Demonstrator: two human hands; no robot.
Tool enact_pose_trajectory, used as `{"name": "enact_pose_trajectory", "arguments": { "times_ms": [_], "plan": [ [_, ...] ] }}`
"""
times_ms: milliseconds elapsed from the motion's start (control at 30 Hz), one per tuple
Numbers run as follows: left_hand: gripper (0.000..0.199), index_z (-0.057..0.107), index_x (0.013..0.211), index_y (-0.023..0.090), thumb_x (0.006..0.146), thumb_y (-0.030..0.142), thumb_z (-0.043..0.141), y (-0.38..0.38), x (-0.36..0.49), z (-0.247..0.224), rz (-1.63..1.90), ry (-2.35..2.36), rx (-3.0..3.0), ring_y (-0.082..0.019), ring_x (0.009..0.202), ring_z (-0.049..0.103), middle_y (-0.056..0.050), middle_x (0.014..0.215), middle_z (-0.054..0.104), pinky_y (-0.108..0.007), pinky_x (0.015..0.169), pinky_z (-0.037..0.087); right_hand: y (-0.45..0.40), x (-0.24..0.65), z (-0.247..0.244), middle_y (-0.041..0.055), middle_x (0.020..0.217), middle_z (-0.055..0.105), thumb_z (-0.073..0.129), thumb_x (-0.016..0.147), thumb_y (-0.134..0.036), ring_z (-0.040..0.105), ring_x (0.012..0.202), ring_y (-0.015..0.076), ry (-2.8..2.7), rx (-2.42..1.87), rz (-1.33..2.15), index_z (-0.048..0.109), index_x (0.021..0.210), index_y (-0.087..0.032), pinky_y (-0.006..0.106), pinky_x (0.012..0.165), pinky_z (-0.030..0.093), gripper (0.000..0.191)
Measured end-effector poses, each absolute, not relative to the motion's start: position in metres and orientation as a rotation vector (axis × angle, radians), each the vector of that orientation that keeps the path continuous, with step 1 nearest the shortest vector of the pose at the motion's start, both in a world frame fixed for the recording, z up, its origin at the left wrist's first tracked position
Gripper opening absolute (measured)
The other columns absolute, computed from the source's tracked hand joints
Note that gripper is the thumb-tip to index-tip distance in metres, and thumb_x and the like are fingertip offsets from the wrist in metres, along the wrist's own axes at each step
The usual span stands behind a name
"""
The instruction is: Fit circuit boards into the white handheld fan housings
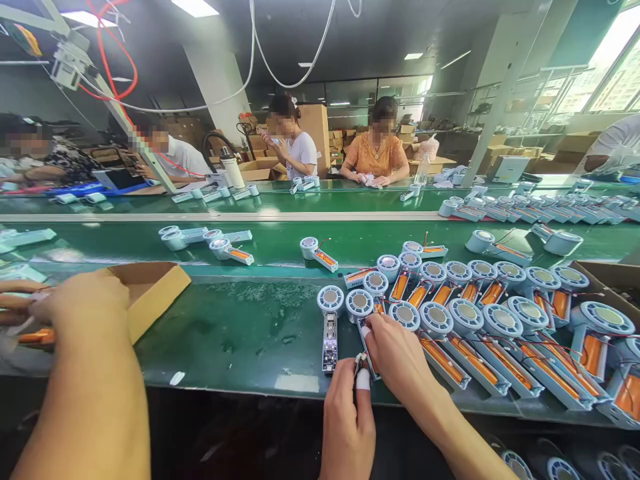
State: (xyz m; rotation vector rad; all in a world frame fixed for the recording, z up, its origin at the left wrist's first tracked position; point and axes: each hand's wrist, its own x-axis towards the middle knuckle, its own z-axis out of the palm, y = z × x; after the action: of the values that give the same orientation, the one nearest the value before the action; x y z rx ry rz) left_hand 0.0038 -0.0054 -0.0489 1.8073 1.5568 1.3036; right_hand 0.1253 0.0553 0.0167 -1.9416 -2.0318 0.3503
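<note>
My left hand [350,417] pinches a small dark part with a pale tip [361,361]; the thumb wears a white cover. Just above it, my right hand [397,347] has its fingers closed on the handle of a light blue fan unit [359,303], partly hidden by the hand. Beside them on the left lies another fan unit [331,299] whose handle shows a circuit board [330,343]. On the right stand rows of similar fan units [466,315] with orange parts [480,363] and thin red and black wires.
At the left, another person's arm [95,373] reaches beside an open cardboard box [160,297]. A green conveyor [270,233] with scattered fan units runs behind the bench [225,333]. Several people sit across it. A brown box [607,283] stands at the right.
</note>
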Motion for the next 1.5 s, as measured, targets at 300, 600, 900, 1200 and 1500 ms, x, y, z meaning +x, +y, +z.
{"name": "enact_pose_trajectory", "arguments": {
  "times_ms": [300, 600, 900, 1200, 1500],
  "plan": [
    [0.023, 0.068, 0.105, 0.019, 0.098, 0.027, 0.048, -0.009, -0.009, -0.043, 1.324, 1.541, 1.823, -0.025, 0.095, 0.075, -0.012, 0.102, 0.076, -0.032, 0.08, 0.061, 0.037, 0.146, 0.019, 0.0022, 0.081, 0.072, 0.043, 0.1, -0.024, 0.067, 0.075, 0.0182, -1.92, -1.456, 0.742, 0.07, 0.102, -0.02, 0.025, 0.069, 0.046, 0.027],
    [0.014, 0.069, 0.098, 0.021, 0.087, 0.022, 0.061, -0.001, 0.004, -0.026, 1.261, 1.472, 1.829, -0.021, 0.077, 0.072, -0.005, 0.087, 0.072, -0.031, 0.07, 0.059, 0.032, 0.155, 0.015, -0.0014, 0.072, 0.065, 0.053, 0.095, -0.028, 0.059, 0.065, 0.0142, -1.707, -1.334, 1.039, 0.069, 0.11, -0.019, 0.024, 0.06, 0.043, 0.023],
    [0.019, 0.072, 0.103, 0.02, 0.092, 0.022, 0.056, 0.005, 0.009, -0.032, 1.225, 1.558, 1.829, -0.022, 0.078, 0.075, -0.007, 0.09, 0.076, -0.03, 0.068, 0.057, 0.033, 0.154, 0.008, -0.0067, 0.061, 0.051, 0.053, 0.097, -0.039, 0.048, 0.056, 0.0112, -1.519, -1.148, 1.355, 0.059, 0.117, -0.017, 0.022, 0.051, 0.035, 0.03],
    [0.021, 0.073, 0.093, 0.02, 0.087, 0.029, 0.054, 0.011, 0.011, -0.024, 1.112, 1.589, 1.569, -0.022, 0.072, 0.071, -0.006, 0.085, 0.078, -0.031, 0.068, 0.055, 0.036, 0.161, 0.01, -0.0062, 0.06, 0.06, 0.045, 0.098, -0.023, 0.053, 0.055, 0.0139, -1.765, -1.352, 0.848, 0.058, 0.121, -0.019, 0.025, 0.058, 0.037, 0.027],
    [0.025, 0.073, 0.094, 0.02, 0.085, 0.03, 0.053, 0.006, 0.011, -0.03, 1.231, 1.554, 1.583, -0.023, 0.077, 0.073, -0.008, 0.088, 0.079, -0.033, 0.072, 0.058, 0.038, 0.16, 0.009, 0.0039, 0.087, 0.073, 0.05, 0.097, -0.021, 0.067, 0.078, 0.0197, -1.935, -1.331, 0.571, 0.067, 0.106, -0.021, 0.027, 0.069, 0.045, 0.018]
  ]
}}
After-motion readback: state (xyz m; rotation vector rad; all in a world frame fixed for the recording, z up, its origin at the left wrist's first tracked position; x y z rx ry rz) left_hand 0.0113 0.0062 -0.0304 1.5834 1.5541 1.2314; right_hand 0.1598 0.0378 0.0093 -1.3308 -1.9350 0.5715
